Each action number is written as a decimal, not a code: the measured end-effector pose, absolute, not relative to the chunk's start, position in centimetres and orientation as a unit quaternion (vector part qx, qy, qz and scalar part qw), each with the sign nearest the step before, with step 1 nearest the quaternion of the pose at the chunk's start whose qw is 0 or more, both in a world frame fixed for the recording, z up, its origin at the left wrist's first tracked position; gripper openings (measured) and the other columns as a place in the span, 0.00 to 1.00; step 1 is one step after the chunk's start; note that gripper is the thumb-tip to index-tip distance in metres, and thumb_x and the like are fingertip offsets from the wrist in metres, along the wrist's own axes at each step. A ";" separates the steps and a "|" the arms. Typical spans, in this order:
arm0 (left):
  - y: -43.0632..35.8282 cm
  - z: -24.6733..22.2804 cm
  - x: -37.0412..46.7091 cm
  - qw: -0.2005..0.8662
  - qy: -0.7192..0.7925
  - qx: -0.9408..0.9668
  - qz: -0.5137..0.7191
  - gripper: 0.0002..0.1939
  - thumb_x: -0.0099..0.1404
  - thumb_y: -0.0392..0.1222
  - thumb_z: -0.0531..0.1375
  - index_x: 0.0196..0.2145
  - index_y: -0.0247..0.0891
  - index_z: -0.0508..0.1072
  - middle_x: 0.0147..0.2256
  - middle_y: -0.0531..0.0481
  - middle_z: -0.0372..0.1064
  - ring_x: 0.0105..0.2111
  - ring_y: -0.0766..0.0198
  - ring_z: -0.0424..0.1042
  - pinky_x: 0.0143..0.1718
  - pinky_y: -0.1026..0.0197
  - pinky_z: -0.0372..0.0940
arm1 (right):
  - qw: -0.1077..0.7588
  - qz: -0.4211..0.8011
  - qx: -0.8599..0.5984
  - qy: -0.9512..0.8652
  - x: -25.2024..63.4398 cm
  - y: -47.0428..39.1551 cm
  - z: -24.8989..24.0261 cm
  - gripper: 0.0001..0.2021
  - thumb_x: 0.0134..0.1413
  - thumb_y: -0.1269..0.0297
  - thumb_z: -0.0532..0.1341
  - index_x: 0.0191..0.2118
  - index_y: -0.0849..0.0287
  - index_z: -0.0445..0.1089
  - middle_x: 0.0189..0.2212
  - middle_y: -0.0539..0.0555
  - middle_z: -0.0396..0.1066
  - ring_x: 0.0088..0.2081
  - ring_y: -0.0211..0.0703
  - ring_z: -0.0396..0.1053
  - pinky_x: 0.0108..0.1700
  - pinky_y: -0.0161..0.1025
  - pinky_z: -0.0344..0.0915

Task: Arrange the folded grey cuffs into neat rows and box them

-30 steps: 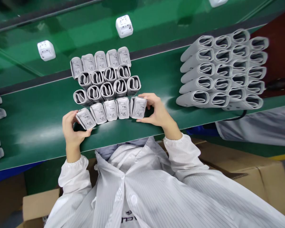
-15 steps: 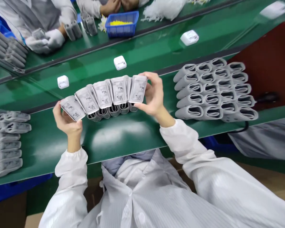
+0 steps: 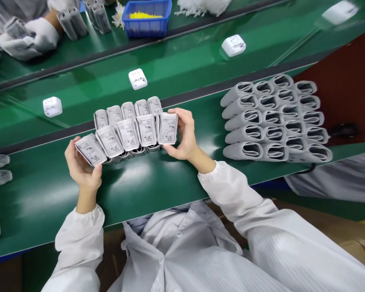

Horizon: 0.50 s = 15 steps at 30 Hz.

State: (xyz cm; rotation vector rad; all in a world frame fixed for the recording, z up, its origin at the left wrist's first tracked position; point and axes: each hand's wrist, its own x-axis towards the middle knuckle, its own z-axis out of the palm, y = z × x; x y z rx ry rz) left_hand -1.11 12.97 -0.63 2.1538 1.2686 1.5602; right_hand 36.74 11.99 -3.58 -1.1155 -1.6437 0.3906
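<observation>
Holds a row of five folded grey bundles (image 3: 129,136) by its two ends, between the left hand (image 3: 84,165) and the right hand (image 3: 184,136). Curls the left fingers (image 3: 70,152) around the outer side of the leftmost bundle, with the thumb at its lower corner, parted just enough to span it. Lays the right fingers (image 3: 183,114) at the top corner of the rightmost bundle, with the thumb by its lower edge, parted likewise. Grips none of the three middle bundles directly, with all five side by side between the fingers, printed faces toward the camera, slightly bowed, tilted at the left end. Shows, just beyond the fingers, a back row of similar bundles (image 3: 127,110) over the green table (image 3: 158,182), and, under the held row, dark rolled ends (image 3: 140,151), mostly hidden. Cannot tell whether touching these. Has, well apart to the right of the right fingers, a block of grey rolls (image 3: 273,117). Shows, far beyond the fingers, white adapters (image 3: 138,79), a blue bin (image 3: 144,29) and a co-worker's gloved hand (image 3: 44,36).
</observation>
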 end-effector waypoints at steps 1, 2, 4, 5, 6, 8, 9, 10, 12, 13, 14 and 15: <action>13.0 -0.7 -1.1 0.094 0.432 0.727 0.526 0.53 0.67 0.81 0.63 0.79 0.51 0.62 0.71 0.33 0.65 0.75 0.31 0.69 0.71 0.29 0.73 | 0.530 0.169 -0.466 -0.688 36.7 12.0 -3.5 0.63 0.47 0.25 0.77 0.79 0.37 0.43 0.70 0.64 0.57 0.75 0.79 0.62 0.66 0.80 0.76; 13.0 -0.7 -1.1 0.093 0.436 0.725 0.525 0.54 0.67 0.82 0.62 0.79 0.50 0.62 0.71 0.33 0.65 0.75 0.30 0.68 0.72 0.28 0.73 | 0.534 0.173 -0.460 -0.688 36.8 11.9 -3.5 0.62 0.47 0.25 0.77 0.79 0.37 0.44 0.70 0.64 0.57 0.75 0.79 0.62 0.66 0.80 0.76; 13.1 -0.8 -1.1 0.100 0.437 0.723 0.526 0.54 0.66 0.82 0.63 0.79 0.50 0.62 0.71 0.33 0.64 0.75 0.30 0.67 0.73 0.27 0.71 | 0.544 0.178 -0.447 -0.687 36.8 11.9 -3.5 0.61 0.48 0.25 0.76 0.79 0.38 0.46 0.71 0.64 0.57 0.75 0.79 0.63 0.66 0.78 0.77; 13.1 -0.9 -1.1 0.106 0.436 0.721 0.528 0.54 0.66 0.82 0.64 0.78 0.50 0.62 0.71 0.33 0.64 0.75 0.29 0.67 0.74 0.26 0.70 | 0.547 0.179 -0.445 -0.686 36.9 11.9 -3.6 0.61 0.48 0.25 0.76 0.79 0.38 0.46 0.71 0.64 0.57 0.75 0.78 0.63 0.66 0.78 0.77; 13.1 -1.0 -1.1 0.112 0.435 0.717 0.533 0.54 0.65 0.82 0.64 0.78 0.50 0.63 0.71 0.33 0.64 0.76 0.30 0.66 0.74 0.26 0.69 | 0.548 0.179 -0.445 -0.685 36.9 11.9 -3.7 0.61 0.48 0.25 0.76 0.79 0.39 0.46 0.71 0.64 0.57 0.74 0.78 0.63 0.65 0.77 0.77; 13.2 -1.0 -1.1 0.126 0.430 0.705 0.551 0.55 0.63 0.82 0.67 0.77 0.49 0.65 0.71 0.34 0.65 0.76 0.30 0.66 0.76 0.28 0.68 | 0.552 0.175 -0.445 -0.684 36.8 12.1 -3.9 0.62 0.49 0.24 0.75 0.80 0.40 0.46 0.71 0.65 0.58 0.74 0.77 0.64 0.65 0.76 0.77; 13.3 -1.0 -1.0 0.136 0.424 0.697 0.562 0.55 0.62 0.81 0.69 0.76 0.48 0.67 0.71 0.34 0.66 0.76 0.30 0.66 0.77 0.29 0.67 | 0.558 0.169 -0.437 -0.685 36.8 12.3 -4.0 0.61 0.50 0.23 0.73 0.80 0.41 0.46 0.71 0.65 0.58 0.74 0.77 0.64 0.65 0.76 0.77; 13.3 -1.0 -1.0 0.148 0.416 0.690 0.573 0.55 0.60 0.80 0.71 0.75 0.48 0.68 0.70 0.35 0.66 0.76 0.31 0.66 0.78 0.30 0.66 | 0.567 0.162 -0.425 -0.686 36.8 12.4 -4.2 0.61 0.51 0.22 0.72 0.80 0.42 0.46 0.71 0.65 0.58 0.73 0.77 0.64 0.65 0.76 0.77; 13.3 -1.0 -0.9 0.167 0.401 0.681 0.589 0.55 0.58 0.77 0.74 0.74 0.47 0.70 0.70 0.35 0.67 0.76 0.31 0.67 0.79 0.31 0.64 | 0.589 0.149 -0.395 -0.689 36.8 12.8 -4.5 0.58 0.53 0.21 0.69 0.80 0.43 0.48 0.71 0.65 0.59 0.73 0.75 0.65 0.66 0.76 0.77; 13.3 -1.0 -0.9 0.172 0.397 0.680 0.592 0.55 0.58 0.76 0.75 0.74 0.47 0.70 0.70 0.35 0.68 0.76 0.32 0.67 0.79 0.32 0.64 | 0.597 0.145 -0.385 -0.689 36.8 12.9 -4.6 0.58 0.54 0.22 0.69 0.80 0.43 0.48 0.71 0.64 0.60 0.73 0.75 0.65 0.66 0.76 0.76; 13.3 -0.9 -0.8 0.173 0.395 0.680 0.592 0.55 0.59 0.76 0.75 0.74 0.47 0.70 0.70 0.35 0.68 0.76 0.32 0.67 0.79 0.32 0.63 | 0.601 0.143 -0.379 -0.689 36.8 12.9 -4.7 0.57 0.55 0.22 0.69 0.80 0.43 0.49 0.71 0.64 0.60 0.73 0.74 0.65 0.67 0.76 0.76; 13.3 -0.9 -0.8 0.173 0.395 0.681 0.592 0.55 0.59 0.76 0.75 0.74 0.46 0.70 0.70 0.35 0.68 0.76 0.33 0.67 0.79 0.33 0.63 | 0.602 0.142 -0.378 -0.688 36.8 13.0 -4.7 0.57 0.55 0.22 0.69 0.80 0.43 0.49 0.71 0.64 0.60 0.73 0.74 0.65 0.67 0.76 0.75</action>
